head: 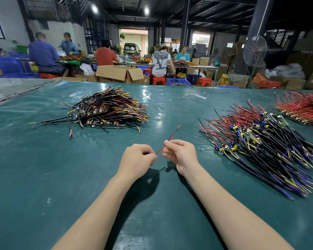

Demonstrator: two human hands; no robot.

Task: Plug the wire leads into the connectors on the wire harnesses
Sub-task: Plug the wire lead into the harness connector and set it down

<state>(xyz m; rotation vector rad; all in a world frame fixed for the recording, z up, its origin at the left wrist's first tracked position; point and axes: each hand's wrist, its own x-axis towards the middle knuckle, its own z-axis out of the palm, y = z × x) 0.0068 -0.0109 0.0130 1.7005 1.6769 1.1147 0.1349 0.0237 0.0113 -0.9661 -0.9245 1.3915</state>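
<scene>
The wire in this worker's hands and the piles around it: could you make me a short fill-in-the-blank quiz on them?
1. Both hands pinch one thin wire coloured red and ____.
2. The table has a ____ cover.
3. The pile with small circuit boards nearest the right hand lies to its ____.
4. The left hand holds the wire's ____ end.

Missing words: black; green; right; lower

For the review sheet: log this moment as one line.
left hand: pinches wire end | right hand: grips red-black lead | lead: raised over green mat | connector: not visible
</scene>
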